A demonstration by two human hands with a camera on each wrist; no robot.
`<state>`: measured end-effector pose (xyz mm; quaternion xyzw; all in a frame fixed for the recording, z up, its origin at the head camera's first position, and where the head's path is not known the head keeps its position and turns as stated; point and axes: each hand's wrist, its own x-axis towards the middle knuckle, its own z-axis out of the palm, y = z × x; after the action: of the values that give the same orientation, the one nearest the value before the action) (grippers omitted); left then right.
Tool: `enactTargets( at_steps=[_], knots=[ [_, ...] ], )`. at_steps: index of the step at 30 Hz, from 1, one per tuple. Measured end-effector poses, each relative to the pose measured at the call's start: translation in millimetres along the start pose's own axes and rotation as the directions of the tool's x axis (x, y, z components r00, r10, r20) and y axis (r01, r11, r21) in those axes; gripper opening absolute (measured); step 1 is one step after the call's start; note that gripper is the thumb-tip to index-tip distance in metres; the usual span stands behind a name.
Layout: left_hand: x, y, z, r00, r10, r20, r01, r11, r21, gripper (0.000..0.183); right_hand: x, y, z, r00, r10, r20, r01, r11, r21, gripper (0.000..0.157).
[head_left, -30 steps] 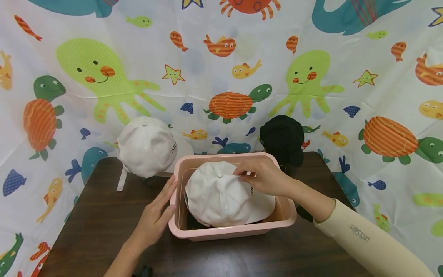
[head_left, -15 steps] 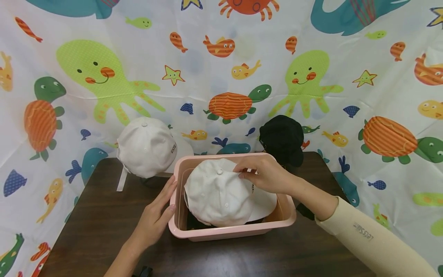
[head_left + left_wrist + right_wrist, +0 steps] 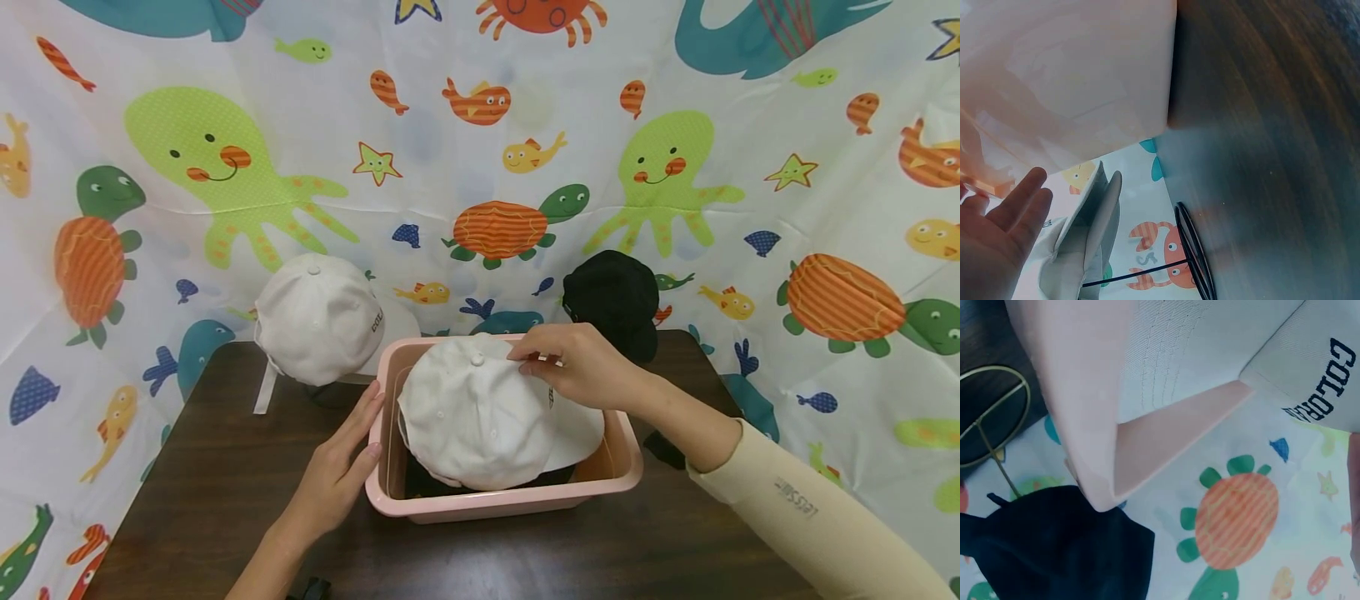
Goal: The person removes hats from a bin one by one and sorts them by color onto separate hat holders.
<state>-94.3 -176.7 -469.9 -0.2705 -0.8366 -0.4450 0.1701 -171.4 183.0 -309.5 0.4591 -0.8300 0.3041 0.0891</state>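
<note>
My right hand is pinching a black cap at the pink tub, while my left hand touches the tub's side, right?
Not quite: the cap your right hand pinches is white, as the head view shows. Your left hand does touch the pink tub.

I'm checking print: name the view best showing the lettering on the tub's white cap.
Right wrist: the lettering looms large, mostly readable. Head shows a small bit below the right hand; left wrist shows none.

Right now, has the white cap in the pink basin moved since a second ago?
Yes, the white cap has shifted slightly upward in the head view, judged against the pink basin.
</note>
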Motion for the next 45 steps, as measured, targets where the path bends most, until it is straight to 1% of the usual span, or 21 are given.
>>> enactTargets(
  at_steps=[8, 11, 15, 22, 30, 38, 42, 45],
  knots=[
    [0.6, -0.8, -0.8, 1.0, -0.007, 0.001, 0.007, 1.0, 0.0, 0.065, 11, -5, -10.4, 0.999, -0.022, -0.033, 0.021, 1.0, -0.005, 0.024],
    [0.9, -0.2, -1.3, 1.0, -0.02, 0.005, 0.02, 1.0, -0.001, 0.066, 14, -8, -15.2, 0.999, -0.021, -0.047, 0.021, 1.0, -0.017, 0.024],
    [1.3, 1.2, -2.0, 0.999, -0.042, 0.013, 0.041, 0.999, 0.002, 0.067, 18, -9, -21.0, 0.997, -0.04, -0.069, 0.038, 0.999, -0.035, 0.024],
    [1.6, -1.1, -2.9, 1.0, -0.029, 0.01, 0.029, 0.999, 0.015, 0.066, 24, -10, -27.6, 0.994, -0.067, -0.092, 0.062, 0.996, -0.062, 0.024],
    [3.3, 0.3, -3.9, 0.999, -0.03, 0.012, 0.03, 0.999, 0.016, 0.065, 32, -8, -32.1, 0.993, -0.037, -0.112, 0.028, 0.997, -0.075, 0.021],
    [2.3, -1.0, -2.3, 1.0, -0.013, 0.003, 0.013, 1.0, 0.015, 0.065, 43, -3, -35.0, 0.989, -0.01, -0.146, -0.004, 0.995, -0.096, 0.02],
    [0.7, -0.5, -1.8, 1.0, -0.026, 0.01, 0.026, 1.0, 0.009, 0.065, 48, -1, -34.7, 0.988, 0.02, -0.154, -0.035, 0.995, -0.092, 0.02],
    [0.0, 0.7, -2.0, 0.999, -0.033, 0.013, 0.033, 0.999, 0.008, 0.065, 53, 2, -34.0, 0.986, 0.029, -0.162, -0.044, 0.995, -0.087, 0.02]
  ],
)
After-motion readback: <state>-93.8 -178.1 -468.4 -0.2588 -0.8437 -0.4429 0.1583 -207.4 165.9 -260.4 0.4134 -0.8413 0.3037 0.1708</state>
